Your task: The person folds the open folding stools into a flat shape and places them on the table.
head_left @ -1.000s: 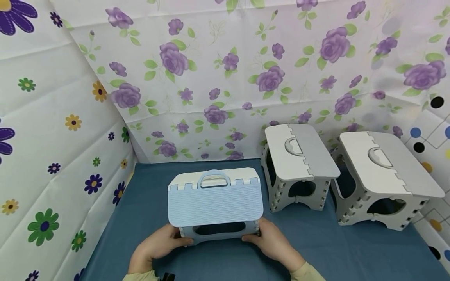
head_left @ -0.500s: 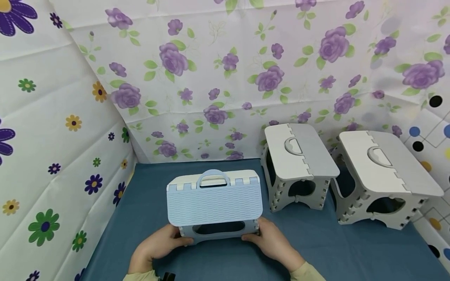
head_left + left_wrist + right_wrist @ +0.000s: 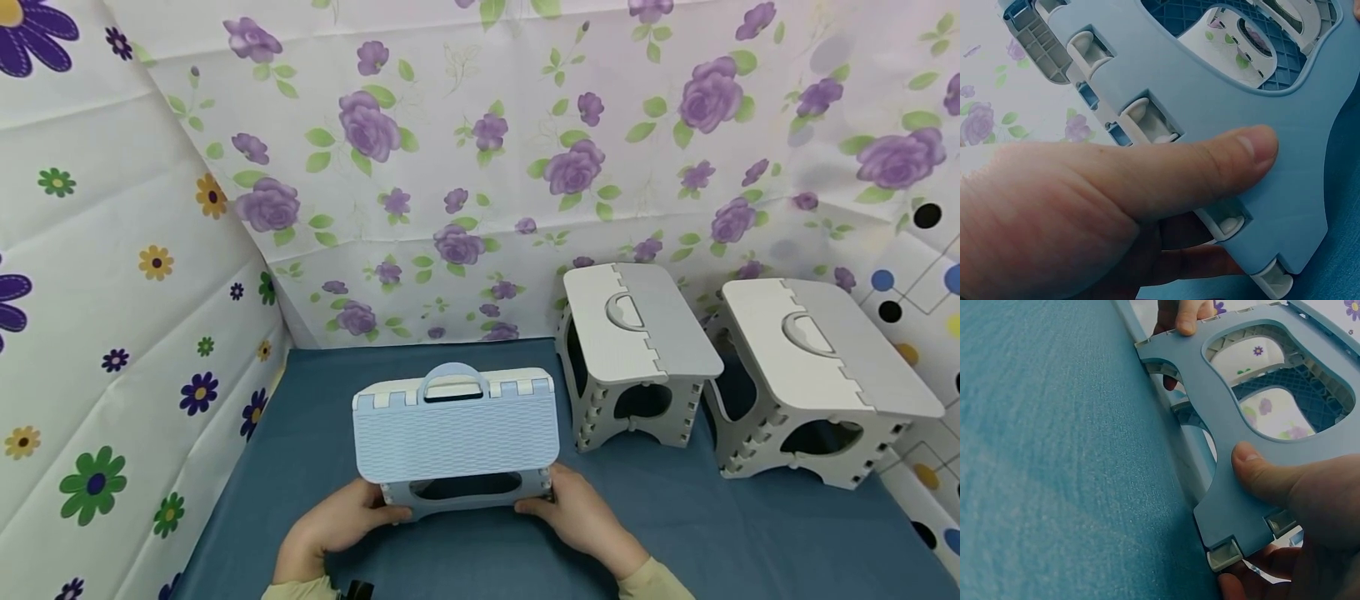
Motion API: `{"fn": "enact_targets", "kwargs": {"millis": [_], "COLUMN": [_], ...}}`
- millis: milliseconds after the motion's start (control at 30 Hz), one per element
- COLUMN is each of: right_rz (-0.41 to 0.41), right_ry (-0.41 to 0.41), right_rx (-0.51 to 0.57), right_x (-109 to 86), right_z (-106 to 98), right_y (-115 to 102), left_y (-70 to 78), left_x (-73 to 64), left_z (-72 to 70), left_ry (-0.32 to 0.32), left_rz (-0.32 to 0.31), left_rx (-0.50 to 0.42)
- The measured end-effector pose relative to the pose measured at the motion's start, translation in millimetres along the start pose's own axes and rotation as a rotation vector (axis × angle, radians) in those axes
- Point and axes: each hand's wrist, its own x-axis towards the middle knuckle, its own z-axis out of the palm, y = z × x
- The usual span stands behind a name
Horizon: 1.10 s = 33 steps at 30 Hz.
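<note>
A light blue and white folding stool is in front of me, its blue seat half facing me and its handle along the seam. My left hand grips the left end of its near leg panel, and in the left wrist view the thumb lies flat on the blue panel with fingers behind. At the opposite end my right hand grips the same panel, thumb in front and fingers curled round the hinged edge. The right wrist view shows the lower edge of the panel close to the cloth.
Two grey and white folding stools stand unfolded to the right, one nearer the middle and one farther right. Dark blue cloth covers the table. Flowered sheets hang behind and on the left.
The blue stool's seat has shifted slightly left, and its white rear half shows as a narrower strip. Both hands keep their grip in nearly the same place.
</note>
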Motion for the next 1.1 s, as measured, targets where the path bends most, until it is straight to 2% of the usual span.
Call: {"fn": "enact_targets", "kwargs": {"millis": [367, 1100], "right_rz": [0.003, 0.006], "right_ry": [0.0, -0.023], "right_rx": [0.007, 0.013], "right_x": [-0.2, -0.1], "right_z": [-0.1, -0.7], "right_y": [-0.6, -2.8], "left_y": [-0.2, -1.6], "left_x": [0.6, 0.2], "left_z": [-0.3, 0.2], "left_ry": [-0.017, -0.021], "left_rz": [0.005, 0.007], "left_rx": [-0.014, 0.016]}}
